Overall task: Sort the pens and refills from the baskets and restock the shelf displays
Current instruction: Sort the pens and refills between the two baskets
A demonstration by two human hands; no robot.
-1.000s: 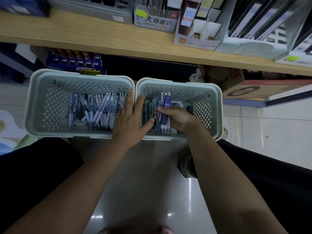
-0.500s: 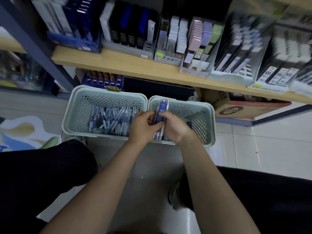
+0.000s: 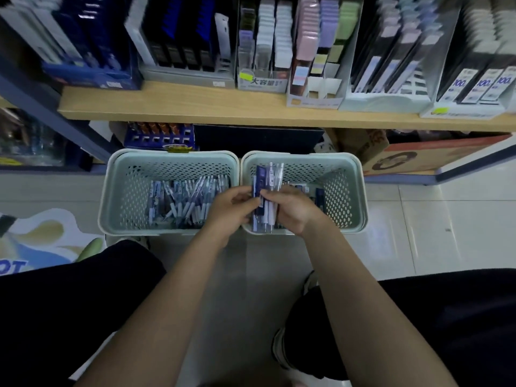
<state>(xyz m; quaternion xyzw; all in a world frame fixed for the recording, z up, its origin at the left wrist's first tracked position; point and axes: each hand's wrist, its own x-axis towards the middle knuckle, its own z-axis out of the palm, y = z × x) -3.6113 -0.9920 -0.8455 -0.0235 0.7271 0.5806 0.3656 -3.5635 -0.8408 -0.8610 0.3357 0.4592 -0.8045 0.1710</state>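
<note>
Two pale green perforated baskets stand side by side on the floor under the shelf. The left basket (image 3: pixel 111 196) holds a heap of blue and white pens (image 3: pixel 184 202). Over the right basket (image 3: pixel 354 196) my right hand (image 3: pixel 293 210) grips a bundle of pens and a dark blue refill pack (image 3: pixel 265 185), held upright. My left hand (image 3: pixel 231 208) pinches the same bundle from the left side. More dark items (image 3: pixel 319 195) lie in the right basket, mostly hidden by my hands.
A wooden shelf (image 3: pixel 223 107) runs above the baskets, lined with display boxes of pens, refills and pastel sticky notes (image 3: pixel 321 51). A cardboard box (image 3: pixel 405 157) sits under the shelf at right. My knees in dark trousers flank the tiled floor.
My right hand lifted a bundle of pens out of the right basket, and my left hand came off the basket rim to join it. The view tilted up, showing more shelf.
</note>
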